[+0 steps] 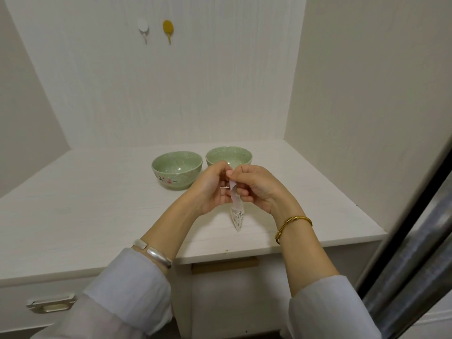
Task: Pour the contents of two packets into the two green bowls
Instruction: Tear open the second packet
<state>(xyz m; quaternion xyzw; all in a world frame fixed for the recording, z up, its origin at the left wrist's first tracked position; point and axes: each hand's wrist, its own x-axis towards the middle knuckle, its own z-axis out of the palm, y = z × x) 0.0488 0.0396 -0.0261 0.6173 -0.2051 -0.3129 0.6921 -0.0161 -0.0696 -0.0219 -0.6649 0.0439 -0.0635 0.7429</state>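
While both hands pinch its top to tear: left hand (212, 185) and right hand (254, 187) grip small translucent white packet (236, 211) | hangs upright, keeping contents low | speckled green ceramic bowls (176, 173) just behind, ready for pouring

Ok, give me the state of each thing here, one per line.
Packet: hanging upright, top pinched in both hands.
Left hand: gripping packet top.
Right hand: gripping packet top.
Left bowl: upright, looks empty.
Right bowl: upright, partly hidden.

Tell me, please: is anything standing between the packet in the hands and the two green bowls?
Nothing visible does. The packet hangs from both hands just in front of the right bowl; the left bowl stands open beside it.
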